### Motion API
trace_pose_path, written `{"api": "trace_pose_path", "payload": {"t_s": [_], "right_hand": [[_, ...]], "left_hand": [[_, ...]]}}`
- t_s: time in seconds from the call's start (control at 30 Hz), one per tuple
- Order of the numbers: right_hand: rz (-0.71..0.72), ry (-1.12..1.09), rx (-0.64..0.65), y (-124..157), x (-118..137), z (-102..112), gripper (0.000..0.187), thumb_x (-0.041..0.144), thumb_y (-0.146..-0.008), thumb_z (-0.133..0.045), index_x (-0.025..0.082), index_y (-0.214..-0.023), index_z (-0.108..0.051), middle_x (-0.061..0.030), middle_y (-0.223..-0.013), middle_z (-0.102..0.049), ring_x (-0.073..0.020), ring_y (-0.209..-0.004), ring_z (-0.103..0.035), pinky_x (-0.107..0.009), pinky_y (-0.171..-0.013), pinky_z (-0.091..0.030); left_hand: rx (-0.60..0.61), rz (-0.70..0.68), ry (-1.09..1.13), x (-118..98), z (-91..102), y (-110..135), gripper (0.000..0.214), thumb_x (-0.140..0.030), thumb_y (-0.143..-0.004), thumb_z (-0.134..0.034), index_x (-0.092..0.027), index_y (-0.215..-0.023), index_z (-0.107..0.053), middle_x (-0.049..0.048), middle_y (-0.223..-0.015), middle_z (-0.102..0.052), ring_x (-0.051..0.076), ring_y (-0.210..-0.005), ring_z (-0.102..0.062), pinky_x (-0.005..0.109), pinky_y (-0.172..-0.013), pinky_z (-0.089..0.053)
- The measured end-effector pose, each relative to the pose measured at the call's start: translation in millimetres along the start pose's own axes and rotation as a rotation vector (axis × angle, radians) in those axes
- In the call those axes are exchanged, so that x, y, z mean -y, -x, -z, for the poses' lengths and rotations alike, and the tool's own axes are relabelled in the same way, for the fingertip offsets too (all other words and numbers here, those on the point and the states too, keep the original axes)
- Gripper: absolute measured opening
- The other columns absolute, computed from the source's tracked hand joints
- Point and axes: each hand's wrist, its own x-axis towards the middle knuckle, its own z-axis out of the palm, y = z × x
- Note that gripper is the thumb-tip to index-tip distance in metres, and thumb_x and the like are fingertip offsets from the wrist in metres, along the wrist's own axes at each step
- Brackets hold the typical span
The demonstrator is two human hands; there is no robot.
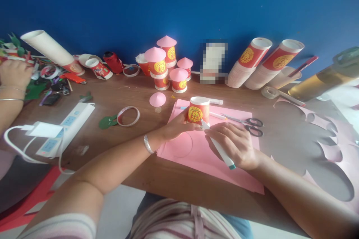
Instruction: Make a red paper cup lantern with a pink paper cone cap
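Observation:
My left hand (183,124) is closed around the lower left side of a red paper cup (198,110) with a yellow printed emblem and a white rim. The cup stands upright over a pink sheet of paper (207,157). In my right hand (234,142) is a white marker pen (221,151) with a teal end, its pointed tip at the lower front of the cup. A drawn circle (181,145) shows on the paper. Scissors (246,121) with black handles lie on the sheet's right part, and another white marker (215,101) rests behind the cup.
Several red cups with pink cone roofs (166,41) stand at the back. Stacked cups (248,61) lean against the blue wall. Pink paper scraps (333,153) lie right. A power strip (67,129), a tape ring (128,116) and another person's hand (15,74) are left.

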Motion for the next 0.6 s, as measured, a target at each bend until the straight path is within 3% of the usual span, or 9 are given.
{"api": "trace_pose_path", "payload": {"t_s": [0.27, 0.6], "right_hand": [[0.0, 0.011, 0.002, 0.3, -0.7, -0.5, 0.021, 0.006, -0.091, -0.061, 0.015, -0.11, -0.064, -0.005, -0.08, -0.071, -0.0176, -0.072, -0.068, -0.029, -0.061, -0.057], [-0.007, -0.026, 0.009, 0.0, -2.0, 0.6, 0.024, 0.003, -0.09, -0.06, 0.009, -0.112, -0.065, -0.0092, -0.082, -0.072, -0.0208, -0.074, -0.07, -0.032, -0.062, -0.057]], "left_hand": [[-0.018, 0.006, 0.04, 3.2, 1.7, 0.5, 0.043, -0.02, -0.075, -0.084, -0.018, -0.112, -0.062, 0.0049, -0.1, -0.068, 0.019, -0.093, -0.063, 0.034, -0.086, -0.049], [0.021, -0.002, -0.018, 3.4, 2.5, -1.1, 0.036, -0.024, -0.078, -0.081, -0.016, -0.108, -0.064, 0.0055, -0.098, -0.066, 0.019, -0.093, -0.061, 0.034, -0.086, -0.048]]}}
